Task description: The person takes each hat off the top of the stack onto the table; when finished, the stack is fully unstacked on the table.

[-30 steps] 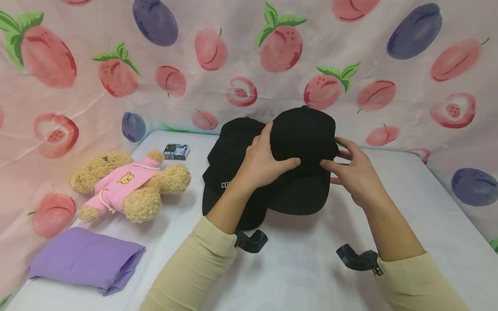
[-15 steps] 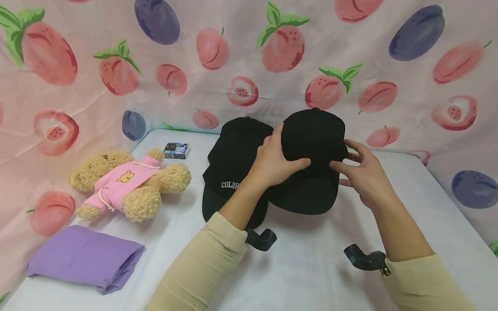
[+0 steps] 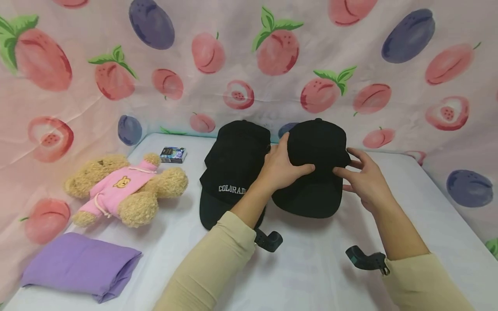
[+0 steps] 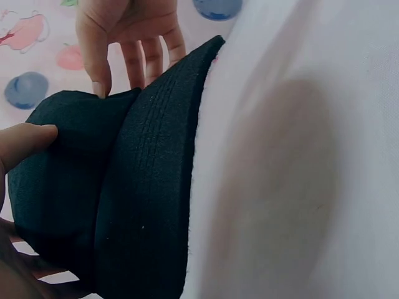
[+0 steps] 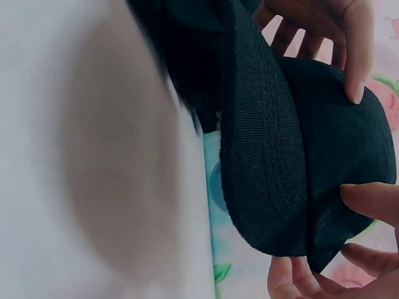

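Note:
Both hands hold a plain black baseball cap, brim towards me, above the white surface. My left hand grips its left side, thumb across the front of the crown. On the opposite side, my right hand pinches the cap's edge between thumb and fingers. The right wrist view shows the underside of the cap's brim tilted clear of the surface, a shadow beneath. Just left lie overlapping black caps; white lettering beginning "COLORA" shows on the front one, partly covered by my left forearm.
A teddy bear in a pink top lies on the left. Behind it sits a small patterned box. Folded purple cloth lies at the front left. A fruit-print curtain stands behind the white surface.
Both hands have carried the held cap to the right, away from the other caps. A gap now shows between them, and more of the white lettering is uncovered.

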The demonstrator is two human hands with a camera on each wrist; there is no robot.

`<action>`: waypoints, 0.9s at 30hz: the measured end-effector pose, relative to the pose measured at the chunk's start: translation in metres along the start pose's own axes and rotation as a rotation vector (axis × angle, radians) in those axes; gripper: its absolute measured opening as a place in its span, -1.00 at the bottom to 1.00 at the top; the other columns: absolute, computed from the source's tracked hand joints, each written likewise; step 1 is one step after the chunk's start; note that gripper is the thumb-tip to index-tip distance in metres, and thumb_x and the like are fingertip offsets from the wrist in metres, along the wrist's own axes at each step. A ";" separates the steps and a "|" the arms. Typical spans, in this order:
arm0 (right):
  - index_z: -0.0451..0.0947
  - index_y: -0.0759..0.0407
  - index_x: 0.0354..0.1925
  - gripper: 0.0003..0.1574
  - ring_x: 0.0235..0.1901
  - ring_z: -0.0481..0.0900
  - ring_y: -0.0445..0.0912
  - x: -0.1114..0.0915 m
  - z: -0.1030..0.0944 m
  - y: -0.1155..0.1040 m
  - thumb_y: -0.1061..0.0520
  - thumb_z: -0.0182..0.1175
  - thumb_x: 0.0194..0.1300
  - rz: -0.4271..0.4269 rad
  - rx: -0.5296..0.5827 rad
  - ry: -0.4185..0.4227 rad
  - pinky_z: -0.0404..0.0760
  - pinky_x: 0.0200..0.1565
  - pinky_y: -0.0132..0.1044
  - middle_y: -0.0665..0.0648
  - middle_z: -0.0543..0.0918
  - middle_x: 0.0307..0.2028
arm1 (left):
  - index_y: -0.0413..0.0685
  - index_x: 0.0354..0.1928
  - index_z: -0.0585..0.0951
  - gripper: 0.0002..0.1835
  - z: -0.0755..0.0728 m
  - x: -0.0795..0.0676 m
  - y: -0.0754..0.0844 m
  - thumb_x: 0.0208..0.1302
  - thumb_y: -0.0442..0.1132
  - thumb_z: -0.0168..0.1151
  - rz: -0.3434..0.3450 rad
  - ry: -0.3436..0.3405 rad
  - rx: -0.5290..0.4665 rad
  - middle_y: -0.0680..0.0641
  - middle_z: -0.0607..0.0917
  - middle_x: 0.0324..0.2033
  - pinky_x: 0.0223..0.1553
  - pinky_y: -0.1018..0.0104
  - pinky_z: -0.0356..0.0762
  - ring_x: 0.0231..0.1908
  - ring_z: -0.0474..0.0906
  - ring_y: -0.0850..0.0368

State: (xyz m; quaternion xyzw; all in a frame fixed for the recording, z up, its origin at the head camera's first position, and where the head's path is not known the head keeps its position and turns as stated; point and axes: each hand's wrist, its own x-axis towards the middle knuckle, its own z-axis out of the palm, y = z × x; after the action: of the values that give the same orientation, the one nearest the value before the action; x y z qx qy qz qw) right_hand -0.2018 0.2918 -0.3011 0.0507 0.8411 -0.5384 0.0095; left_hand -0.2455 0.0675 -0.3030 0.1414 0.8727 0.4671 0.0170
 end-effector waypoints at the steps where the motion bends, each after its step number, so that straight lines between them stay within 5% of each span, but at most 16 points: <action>1: -0.24 0.04 0.69 0.07 0.43 0.35 0.30 0.001 -0.001 0.002 0.01 0.18 0.51 0.005 -0.001 0.004 0.70 0.01 -0.31 0.42 -0.02 0.60 | 0.14 0.67 -0.05 0.15 0.002 0.002 0.001 0.21 0.15 0.46 0.000 -0.003 0.002 -0.21 0.24 0.55 0.44 -0.24 0.30 0.52 0.16 -0.28; 12: -0.28 0.02 0.69 0.09 0.46 0.29 0.32 0.006 -0.016 0.020 -0.02 0.17 0.52 0.037 -0.020 0.021 0.61 0.13 -0.15 0.42 -0.06 0.62 | 0.14 0.67 -0.03 0.13 0.027 0.010 -0.001 0.22 0.14 0.46 -0.007 -0.021 -0.026 -0.19 0.27 0.52 0.41 -0.27 0.32 0.47 0.25 -0.28; 27: -0.26 0.06 0.68 0.10 0.44 0.28 0.38 0.012 -0.035 0.044 -0.01 0.19 0.51 0.039 -0.057 0.021 0.67 0.08 -0.23 0.47 -0.07 0.61 | 0.13 0.66 0.03 0.10 0.059 0.013 0.001 0.21 0.13 0.46 -0.037 -0.015 -0.032 -0.18 0.30 0.51 0.43 -0.11 0.34 0.42 0.30 -0.20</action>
State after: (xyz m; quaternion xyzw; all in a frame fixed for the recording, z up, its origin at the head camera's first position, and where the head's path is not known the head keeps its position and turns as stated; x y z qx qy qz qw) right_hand -0.2080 0.3429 -0.3269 0.0725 0.8550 -0.5133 0.0129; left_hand -0.2481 0.1198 -0.3339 0.1287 0.8674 0.4794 0.0344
